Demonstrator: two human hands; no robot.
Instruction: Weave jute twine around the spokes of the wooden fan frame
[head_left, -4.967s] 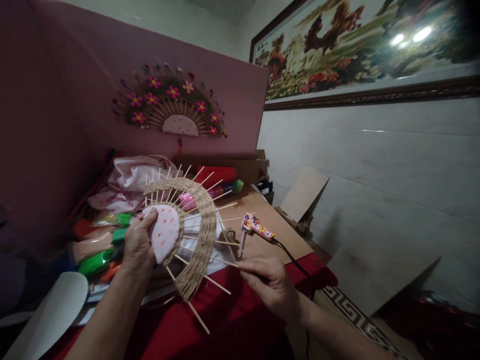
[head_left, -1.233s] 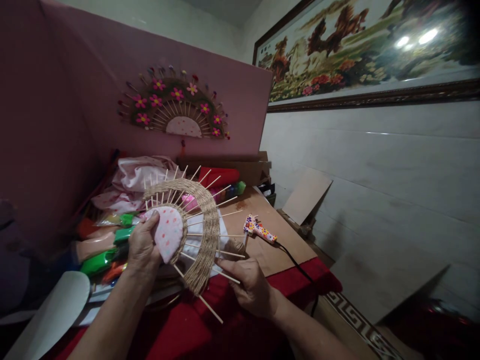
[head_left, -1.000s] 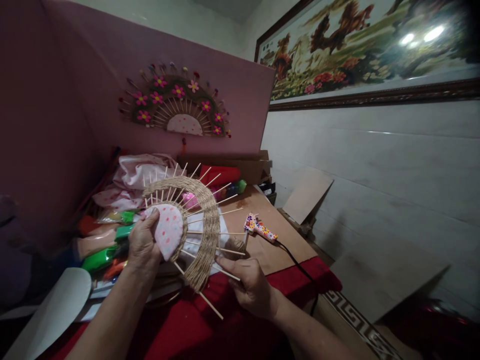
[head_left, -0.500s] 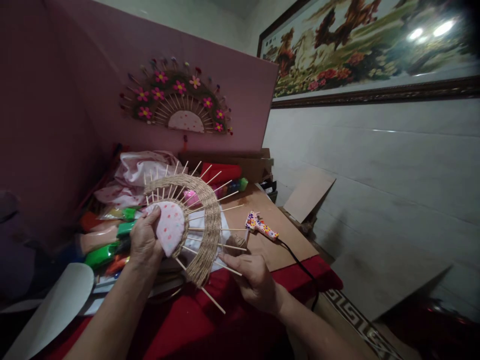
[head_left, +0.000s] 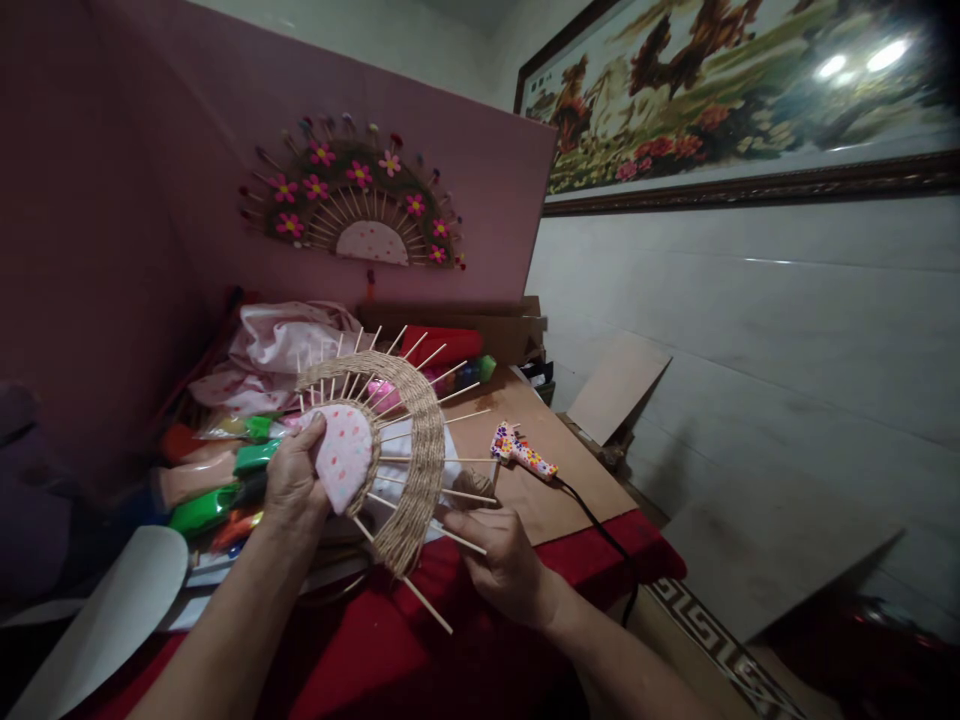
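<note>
My left hand [head_left: 298, 475] grips a fan-shaped weaving [head_left: 421, 465] by its half-round centre of white fabric with pink spots [head_left: 345, 450], thumb on top. Thin wooden sticks radiate from that centre, and a broad band of brown twine is woven through them. At the band's lower right edge, my right hand [head_left: 504, 560] is closed in a pinch, its fingertips beside the lower sticks. It seems to hold the twine, though the strand is barely visible. Just behind the right fingers lies a ball of twine [head_left: 474, 486].
A flower-patterned glue gun [head_left: 523, 452] with a black cord lies on a brown board [head_left: 577, 490] over red cloth [head_left: 390, 640]. Packets of coloured material [head_left: 206, 508] and spotted fabric [head_left: 281, 345] are heaped left. A flowered fan [head_left: 360, 175] hangs on the pink panel behind.
The weaving has shifted slightly to the right with my left hand. My right hand stays by the band's lower edge, its fingers moved only a little.
</note>
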